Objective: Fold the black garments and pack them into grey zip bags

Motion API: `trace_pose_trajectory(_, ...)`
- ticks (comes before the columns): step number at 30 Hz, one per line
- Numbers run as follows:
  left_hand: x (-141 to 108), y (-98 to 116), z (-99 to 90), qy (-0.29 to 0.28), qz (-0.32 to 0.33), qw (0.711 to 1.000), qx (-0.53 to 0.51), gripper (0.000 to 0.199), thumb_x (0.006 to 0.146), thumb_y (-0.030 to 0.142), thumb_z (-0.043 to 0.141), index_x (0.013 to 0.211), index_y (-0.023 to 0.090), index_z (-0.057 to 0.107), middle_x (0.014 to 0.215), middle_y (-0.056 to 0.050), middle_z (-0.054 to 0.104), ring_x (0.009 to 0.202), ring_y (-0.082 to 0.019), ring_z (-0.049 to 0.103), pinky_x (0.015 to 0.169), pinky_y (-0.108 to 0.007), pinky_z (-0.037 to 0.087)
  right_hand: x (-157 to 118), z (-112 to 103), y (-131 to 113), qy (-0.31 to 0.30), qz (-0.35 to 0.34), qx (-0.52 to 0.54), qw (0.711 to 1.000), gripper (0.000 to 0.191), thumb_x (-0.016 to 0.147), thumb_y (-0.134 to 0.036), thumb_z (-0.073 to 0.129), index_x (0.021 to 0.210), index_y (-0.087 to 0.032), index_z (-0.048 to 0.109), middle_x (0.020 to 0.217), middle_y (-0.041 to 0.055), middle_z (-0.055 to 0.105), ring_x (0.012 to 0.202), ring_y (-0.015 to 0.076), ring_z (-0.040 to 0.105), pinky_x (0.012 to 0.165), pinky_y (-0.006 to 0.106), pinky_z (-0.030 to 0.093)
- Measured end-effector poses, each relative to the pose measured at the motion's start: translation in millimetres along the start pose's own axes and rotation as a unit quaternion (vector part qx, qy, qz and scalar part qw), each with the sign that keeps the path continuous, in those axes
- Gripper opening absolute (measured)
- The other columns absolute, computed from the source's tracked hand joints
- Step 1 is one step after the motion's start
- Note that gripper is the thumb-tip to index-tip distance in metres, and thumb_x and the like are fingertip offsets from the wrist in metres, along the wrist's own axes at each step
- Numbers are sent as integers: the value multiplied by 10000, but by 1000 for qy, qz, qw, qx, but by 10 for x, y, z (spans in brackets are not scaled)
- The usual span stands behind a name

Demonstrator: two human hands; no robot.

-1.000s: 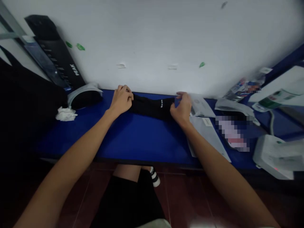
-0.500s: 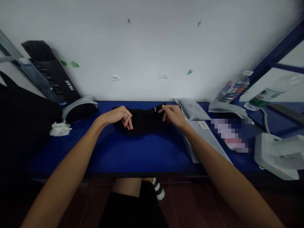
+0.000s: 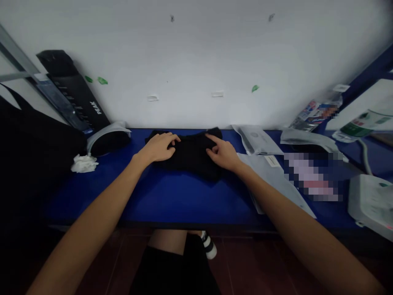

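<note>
A piece of black cloth (image 3: 193, 157), perhaps a folded garment, lies on the blue tabletop (image 3: 184, 200) near the wall. My left hand (image 3: 161, 147) rests on its left part, palm down, with the fingers loosely stretched over the fabric. On the right part lies my right hand (image 3: 223, 152). Its index finger points out along the upper edge, while the other fingers are bent and partly hidden. Neither hand visibly grips the cloth. The cloth's lower right corner hangs toward me on the table.
Right of the cloth lie a frosted plastic bag (image 3: 273, 180) and a smaller one (image 3: 258, 139). Bottles (image 3: 319, 108) and a white power strip (image 3: 370, 200) stand farther right. To the left are crumpled tissue (image 3: 84, 163), a pouch (image 3: 110, 139) and a black PEAK box (image 3: 81, 94).
The fingers that pinched the cloth's upper right edge have let go and spread over it. The cloth now lies flatter and reaches lower on the right. The view has shifted slightly.
</note>
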State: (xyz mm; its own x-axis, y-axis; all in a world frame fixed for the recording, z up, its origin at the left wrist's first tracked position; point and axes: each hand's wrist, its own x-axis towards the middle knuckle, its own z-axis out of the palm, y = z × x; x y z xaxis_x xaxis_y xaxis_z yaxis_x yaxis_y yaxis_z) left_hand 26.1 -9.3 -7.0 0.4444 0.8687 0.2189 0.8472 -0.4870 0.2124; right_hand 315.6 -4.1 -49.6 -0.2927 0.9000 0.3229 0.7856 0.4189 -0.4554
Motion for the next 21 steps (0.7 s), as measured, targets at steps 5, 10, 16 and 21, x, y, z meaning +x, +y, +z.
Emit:
trace_pose_trajectory(5, -19, 79, -20, -2, -54, 999, 2, 700, 1016, 297, 475, 1714, 269, 424, 1155, -64, 796, 1049, -296, 722, 1035, -465, 519, -15, 11, -7, -3, 6, 0, 1000, 855, 905, -222, 619, 1731, -238, 398, 602, -56, 681, 688, 240, 692, 781, 368, 545)
trace_pose_trajectory(10, -16, -11, 99, -9, -62, 997, 54, 680, 1086, 392, 446, 1750, 299, 330, 1599, -139, 615, 1475, -369, 544, 1218, -603, 377, 7, 8, -17, 32, 61, -49, 996, 278, 884, -311, 685, 1085, -293, 876, 730, 45, 751, 828, 298, 726, 815, 441, 576)
trace_pose_trajectory(16, 28, -92, 172, -9, -37, 999, -4, 551, 1087, 520, 490, 1554, 257, 619, 1477, -139, 688, 1365, -369, 616, 1174, -576, 446, 32, -108, 50, 112, 165, -84, 976, 163, 774, -364, 771, 667, -243, 747, 726, 117, 709, 825, 366, 716, 808, 538, 574)
trace_pose_trajectory(21, 55, -81, 192, 56, -96, 994, -5, 555, 1045, 556, 580, 1468, 205, 657, 1392, -176, 688, 1336, -391, 618, 1146, -561, 455, 51, -110, 157, 128, 128, -70, 981, 112, 853, -326, 677, 825, -245, 749, 904, 128, 764, 1007, 381, 724, 930, 551, 572)
